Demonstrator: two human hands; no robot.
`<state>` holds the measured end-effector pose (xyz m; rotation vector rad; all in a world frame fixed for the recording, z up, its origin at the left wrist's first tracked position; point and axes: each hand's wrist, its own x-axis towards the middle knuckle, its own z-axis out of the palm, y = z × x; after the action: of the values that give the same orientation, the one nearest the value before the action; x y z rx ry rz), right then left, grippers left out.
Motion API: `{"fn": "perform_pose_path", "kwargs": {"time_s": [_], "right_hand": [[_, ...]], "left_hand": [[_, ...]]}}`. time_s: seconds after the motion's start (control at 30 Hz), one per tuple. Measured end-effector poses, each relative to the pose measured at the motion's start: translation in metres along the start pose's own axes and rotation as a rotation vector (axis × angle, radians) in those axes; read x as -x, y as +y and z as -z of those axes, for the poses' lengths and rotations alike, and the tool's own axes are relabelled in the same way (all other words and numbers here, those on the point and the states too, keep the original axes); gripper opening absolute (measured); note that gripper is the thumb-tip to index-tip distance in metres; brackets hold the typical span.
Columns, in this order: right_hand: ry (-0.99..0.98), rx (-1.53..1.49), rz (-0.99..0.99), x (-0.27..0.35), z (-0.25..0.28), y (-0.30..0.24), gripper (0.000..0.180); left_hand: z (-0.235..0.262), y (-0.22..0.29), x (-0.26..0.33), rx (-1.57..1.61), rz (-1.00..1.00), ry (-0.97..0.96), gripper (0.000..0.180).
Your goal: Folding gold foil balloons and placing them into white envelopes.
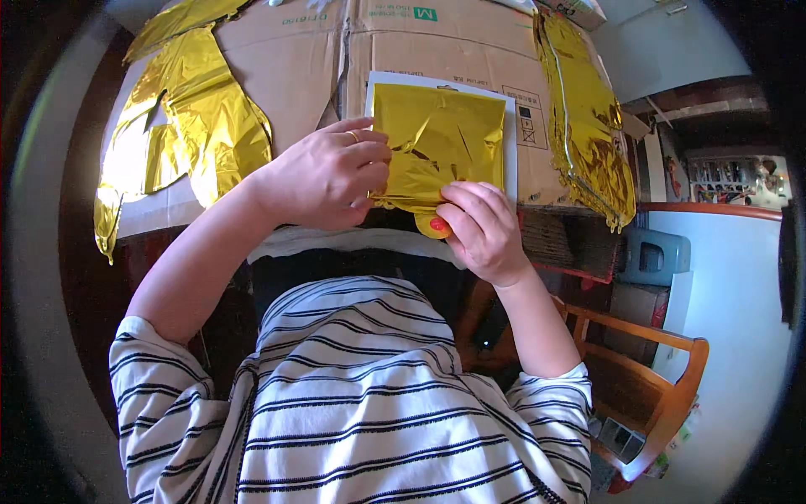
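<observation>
A folded gold foil balloon (437,143) lies partly inside a clear flat packet with a white backing card (510,151), near the front edge of the flattened cardboard (294,76). My left hand (332,172), with a ring on one finger, pinches the balloon's left edge. My right hand (478,227), nails painted red, grips the balloon's lower end just below the packet. Both hands hold the same foil piece.
A large flat gold foil balloon (197,118) lies at the left on the cardboard, and another (588,118) at the right. A wooden chair (663,378) stands at lower right, near a grey-blue box (655,256). My striped shirt fills the lower view.
</observation>
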<state>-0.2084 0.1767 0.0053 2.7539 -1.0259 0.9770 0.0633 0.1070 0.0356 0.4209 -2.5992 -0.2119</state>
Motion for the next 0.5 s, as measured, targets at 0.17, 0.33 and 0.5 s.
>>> {"fn": "perform_pose_path", "kwargs": {"time_s": [0.17,0.33,0.5], "right_hand": [[0.003,-0.021,-0.015,-0.001,0.001,0.001,0.029],[0.018,-0.028,-0.03,-0.001,0.001,0.0,0.031],[0.028,-0.017,-0.038,-0.001,0.001,-0.001,0.029]], "left_hand": [[0.002,0.004,-0.002,-0.096,-0.021,-0.108,0.027],[-0.004,0.007,0.001,-0.154,-0.045,-0.122,0.03],[-0.007,0.012,0.0,-0.237,-0.048,-0.106,0.028]]}}
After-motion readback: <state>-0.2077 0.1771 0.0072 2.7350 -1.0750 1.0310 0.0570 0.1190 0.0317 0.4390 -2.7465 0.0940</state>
